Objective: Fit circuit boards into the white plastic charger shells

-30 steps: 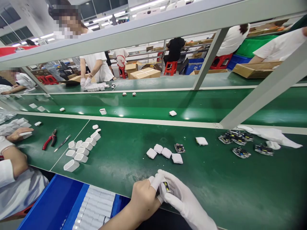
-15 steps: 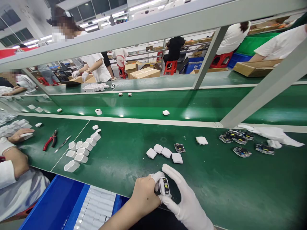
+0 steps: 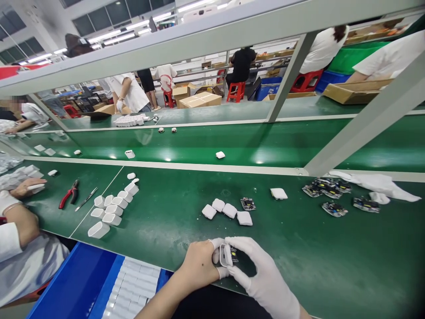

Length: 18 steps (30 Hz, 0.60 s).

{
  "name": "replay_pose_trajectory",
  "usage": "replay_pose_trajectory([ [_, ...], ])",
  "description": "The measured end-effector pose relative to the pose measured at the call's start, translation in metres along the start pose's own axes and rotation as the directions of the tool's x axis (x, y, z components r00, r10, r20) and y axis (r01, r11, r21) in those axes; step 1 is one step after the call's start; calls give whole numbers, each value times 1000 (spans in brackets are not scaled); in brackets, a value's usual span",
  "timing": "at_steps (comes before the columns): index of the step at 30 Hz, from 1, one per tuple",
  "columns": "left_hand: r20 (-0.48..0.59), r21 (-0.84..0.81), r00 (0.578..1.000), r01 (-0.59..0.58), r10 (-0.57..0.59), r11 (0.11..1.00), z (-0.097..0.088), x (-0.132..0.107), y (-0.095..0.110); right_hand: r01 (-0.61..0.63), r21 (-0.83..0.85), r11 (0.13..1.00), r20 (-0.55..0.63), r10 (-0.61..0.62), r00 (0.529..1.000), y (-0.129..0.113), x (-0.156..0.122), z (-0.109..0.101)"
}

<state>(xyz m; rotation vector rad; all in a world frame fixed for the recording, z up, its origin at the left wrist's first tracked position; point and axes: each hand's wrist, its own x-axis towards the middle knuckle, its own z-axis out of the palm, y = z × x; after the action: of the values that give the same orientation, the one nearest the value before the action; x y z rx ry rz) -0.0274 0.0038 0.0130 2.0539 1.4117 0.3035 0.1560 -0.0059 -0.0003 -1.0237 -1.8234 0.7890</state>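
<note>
Left hand [image 3: 201, 266]: curled, white casing [image 3: 222, 260] gripped over the green bench [image 3: 299, 248].
Right hand [image 3: 267, 277]: arched, circuit board [image 3: 234, 254] pinched at its ends.
Board's place: framed by the casing's rim half a second ago, now held outside; seemingly unseated.

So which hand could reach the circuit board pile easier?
Probably the right hand. It is nearer the circuit board pile; the left hand is farther, holding a white casing. Both look busy.

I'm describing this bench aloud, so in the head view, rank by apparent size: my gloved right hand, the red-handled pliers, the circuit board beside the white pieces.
1. Gloved right hand, helped by nearness to the camera
2. Red-handled pliers
3. Circuit board
</note>
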Motion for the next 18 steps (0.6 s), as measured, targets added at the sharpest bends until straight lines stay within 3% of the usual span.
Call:
replay_pose_trajectory([
  [4,-5,8,1000,12,-12,1000,1,0,-1,-47,33,998,12,47,999,-6,-2,6],
  [11,-26,37,1000,8,-7,999,3,0,-1,-10,3,1000,-69,10,998,-6,5,6],
  [18,-21,52,1000,8,-7,999,3,0,-1,-11,-31,999,-18,10,1000,-5,2,6],
])
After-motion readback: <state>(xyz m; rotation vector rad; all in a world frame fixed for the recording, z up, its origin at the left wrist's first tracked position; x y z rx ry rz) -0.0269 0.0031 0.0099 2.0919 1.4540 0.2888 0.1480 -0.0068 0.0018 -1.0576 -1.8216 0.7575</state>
